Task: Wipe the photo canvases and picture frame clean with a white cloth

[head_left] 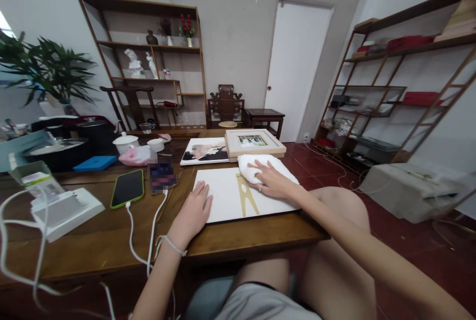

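A white board lies flat on the wooden table in front of me. My left hand rests open on the board's left edge, fingers flat. My right hand lies on a white cloth at the board's far right part, fingers spread over it. A tan stand piece lies on the board between my hands. Beyond the board sit a light wooden picture frame and an unframed photo print.
A green-cased phone on a white cable, a second phone, a white box, a blue pad, bowls and a pot crowd the table's left. Shelves line both walls. A grey covered bundle lies on the floor at right.
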The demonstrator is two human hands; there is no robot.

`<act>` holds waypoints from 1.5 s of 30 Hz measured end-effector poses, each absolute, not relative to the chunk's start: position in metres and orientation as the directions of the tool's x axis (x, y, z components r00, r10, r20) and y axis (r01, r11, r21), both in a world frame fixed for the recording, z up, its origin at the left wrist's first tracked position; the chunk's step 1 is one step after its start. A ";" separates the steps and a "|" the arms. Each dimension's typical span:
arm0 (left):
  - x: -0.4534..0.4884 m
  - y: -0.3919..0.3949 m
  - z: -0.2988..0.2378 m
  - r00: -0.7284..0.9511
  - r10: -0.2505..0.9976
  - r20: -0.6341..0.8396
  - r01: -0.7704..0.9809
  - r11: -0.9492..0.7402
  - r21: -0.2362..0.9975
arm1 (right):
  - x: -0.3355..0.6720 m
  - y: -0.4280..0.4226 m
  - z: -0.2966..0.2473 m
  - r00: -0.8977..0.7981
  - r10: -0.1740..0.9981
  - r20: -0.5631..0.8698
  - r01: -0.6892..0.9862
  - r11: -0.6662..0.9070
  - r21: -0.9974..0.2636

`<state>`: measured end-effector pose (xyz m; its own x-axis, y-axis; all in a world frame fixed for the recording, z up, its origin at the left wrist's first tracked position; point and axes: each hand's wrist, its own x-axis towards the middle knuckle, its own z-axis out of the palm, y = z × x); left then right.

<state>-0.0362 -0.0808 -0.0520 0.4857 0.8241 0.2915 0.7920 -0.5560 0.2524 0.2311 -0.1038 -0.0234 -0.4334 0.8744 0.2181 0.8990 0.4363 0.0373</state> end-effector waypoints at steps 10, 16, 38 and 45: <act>-0.036 -0.080 -0.053 0.475 0.825 0.306 0.786 -0.554 0.275 | 0.221 -0.198 -0.023 -0.466 0.867 0.175 0.881 0.472 0.008; -0.036 -0.079 -0.055 0.485 0.815 0.316 0.784 -0.566 0.255 | 0.235 -0.213 -0.022 -0.504 0.853 0.139 0.862 0.506 0.019; -0.036 -0.078 -0.058 0.478 0.802 0.357 0.754 -0.584 0.302 | 0.229 -0.224 -0.013 -0.489 0.852 0.186 0.847 0.515 -0.131; -0.036 -0.080 -0.056 0.475 0.808 0.350 0.756 -0.578 0.308 | 0.228 -0.212 -0.014 -0.404 0.898 0.173 0.881 0.433 -0.192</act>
